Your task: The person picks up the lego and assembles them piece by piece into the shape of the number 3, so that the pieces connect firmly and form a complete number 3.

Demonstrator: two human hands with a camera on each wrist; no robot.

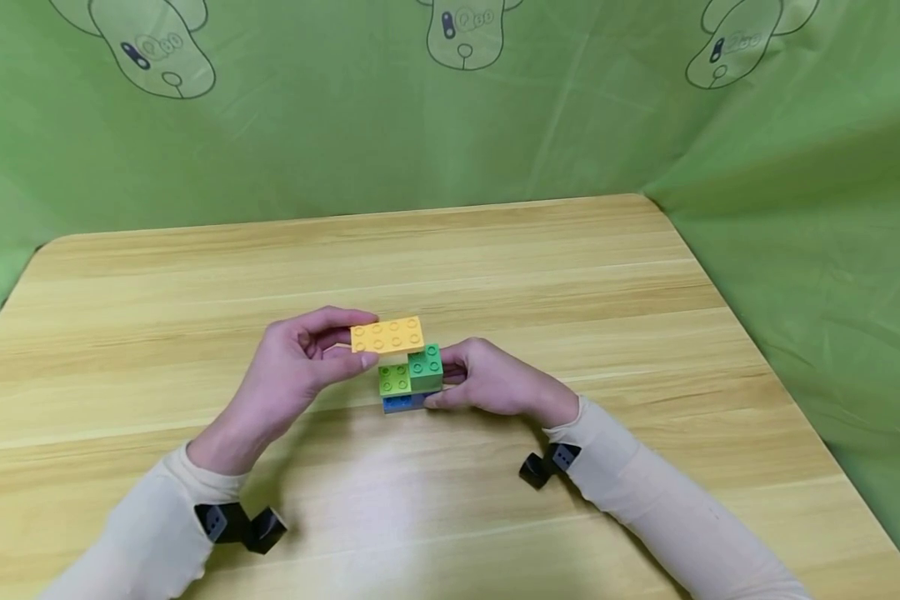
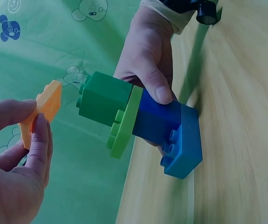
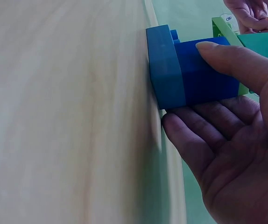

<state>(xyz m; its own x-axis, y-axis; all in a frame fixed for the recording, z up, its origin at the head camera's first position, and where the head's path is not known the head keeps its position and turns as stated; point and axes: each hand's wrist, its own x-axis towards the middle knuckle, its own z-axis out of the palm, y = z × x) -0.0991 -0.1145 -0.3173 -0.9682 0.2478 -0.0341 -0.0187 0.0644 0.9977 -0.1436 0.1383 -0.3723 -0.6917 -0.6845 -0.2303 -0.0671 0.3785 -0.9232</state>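
Note:
My left hand point(image 1: 288, 362) pinches a flat yellow-orange building brick point(image 1: 387, 335) with two rows of studs, studs up, between thumb and fingers. It is held above a stack of bricks and apart from it in the left wrist view. From the bottom, that stack has a lighter blue brick point(image 2: 185, 144), a dark blue brick point(image 2: 155, 114), a thin lime plate point(image 2: 125, 123) and a green brick point(image 2: 105, 98). The green one covers only part of the plate, leaving lime studs bare. My right hand point(image 1: 498, 379) grips the stack around the dark blue brick, its thumb on the near side.
The stack is close over the wooden table point(image 1: 495, 517), near its middle. Green cloth point(image 1: 330, 133) with printed bear figures hangs behind the far edge and along the sides. Each sleeved wrist carries a small black camera point(image 1: 266, 530).

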